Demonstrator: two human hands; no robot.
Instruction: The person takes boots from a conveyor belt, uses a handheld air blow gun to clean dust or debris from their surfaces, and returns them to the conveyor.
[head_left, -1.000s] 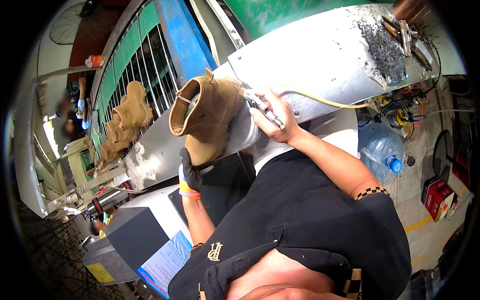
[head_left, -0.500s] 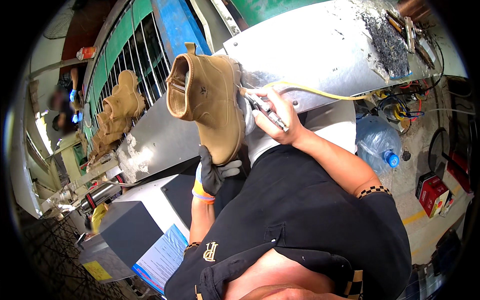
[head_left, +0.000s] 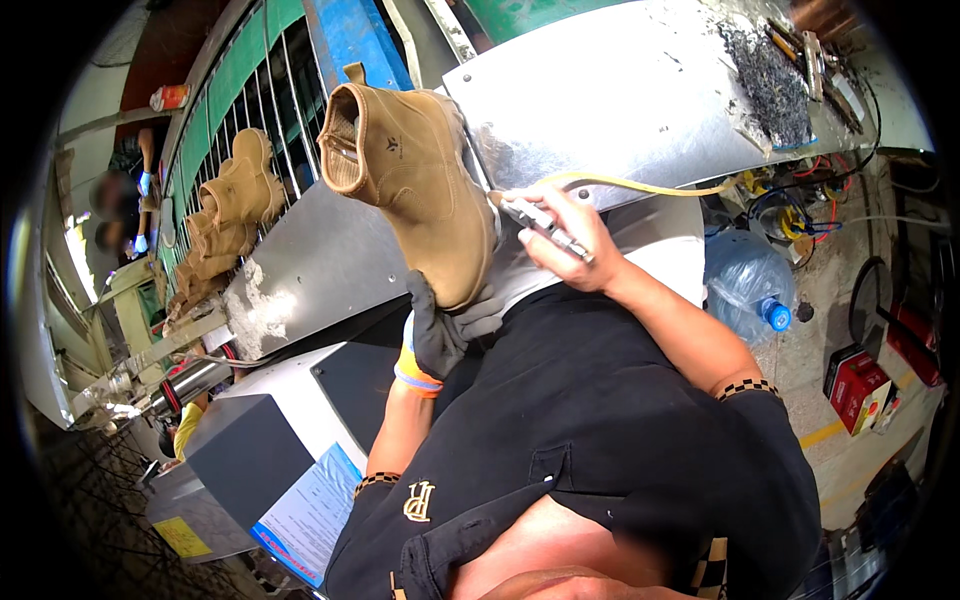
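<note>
A tan ankle boot (head_left: 425,185) lies on its side above the near edge of the metal table, its opening at the upper left and its toe toward me. My left hand (head_left: 445,330), in a grey and orange work glove, is closed around the toe. In my bare right hand (head_left: 585,240) is a slim silver hand tool (head_left: 548,228) with a brownish tip. That tip is at the edge of the boot's sole; whether it touches I cannot tell. A yellow hose (head_left: 640,186) runs from beside the right hand toward the right.
Several tan boots (head_left: 240,190) stand in a row by the wire rack at the left. Hand tools (head_left: 812,65) lie at the table's far right, by a dark stained patch. A large clear water bottle (head_left: 745,285) and a red box (head_left: 857,388) are on the floor. A co-worker's blue-gloved hands (head_left: 142,240) show far left.
The boot has tilted, its opening shifting left and up. My left hand has moved right and wraps further around the toe. My right hand with the tool has moved slightly right and down.
</note>
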